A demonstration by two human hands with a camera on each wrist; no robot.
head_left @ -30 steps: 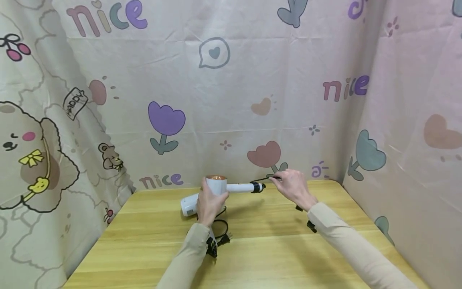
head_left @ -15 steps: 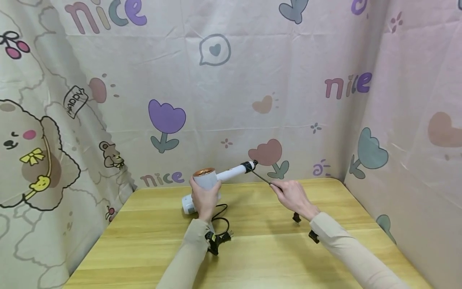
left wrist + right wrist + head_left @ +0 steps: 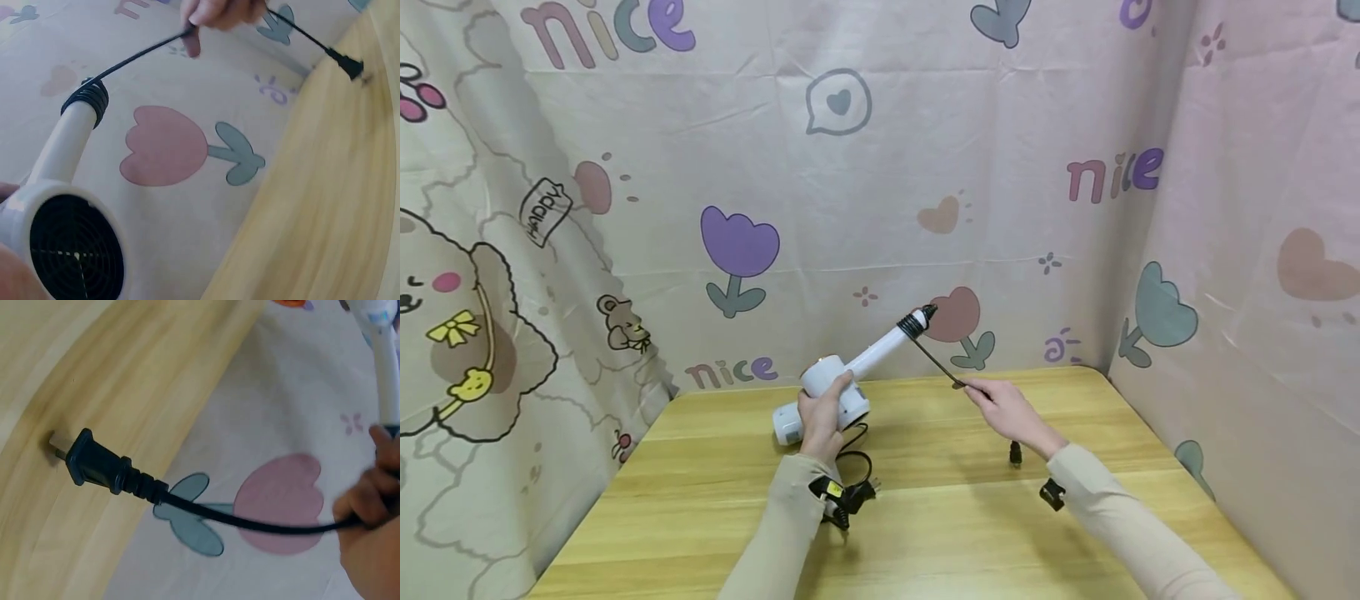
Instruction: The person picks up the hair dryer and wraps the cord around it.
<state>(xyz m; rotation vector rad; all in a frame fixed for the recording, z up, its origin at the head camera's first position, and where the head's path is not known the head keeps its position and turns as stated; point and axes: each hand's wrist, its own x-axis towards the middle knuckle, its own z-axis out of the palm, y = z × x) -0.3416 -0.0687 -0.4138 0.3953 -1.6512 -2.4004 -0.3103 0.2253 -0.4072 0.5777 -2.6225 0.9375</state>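
In the head view my left hand (image 3: 822, 421) grips the round head of a white hair dryer (image 3: 880, 350) above the table, its handle angled up to the right. The left wrist view shows the dark round grille (image 3: 78, 250) on its head. Several turns of black cord (image 3: 912, 325) are wound round the handle's end. From there the cord runs taut to my right hand (image 3: 1011, 410), which pinches it between thumb and fingers. Past that hand hangs the free end with its two-pin plug (image 3: 97, 462), low over the wooden table.
A second white appliance (image 3: 787, 423), seemingly another hair dryer, lies on the wooden table (image 3: 925, 533) behind and under my left hand. Its black cord (image 3: 868, 462) and plug (image 3: 859, 495) lie by my left wrist. A patterned curtain (image 3: 850, 208) encloses the table's back and sides.
The hair dryer's handle has swung from level to pointing up, and its head has tilted. The cord now slants down from the handle to my right hand, which has dropped slightly.
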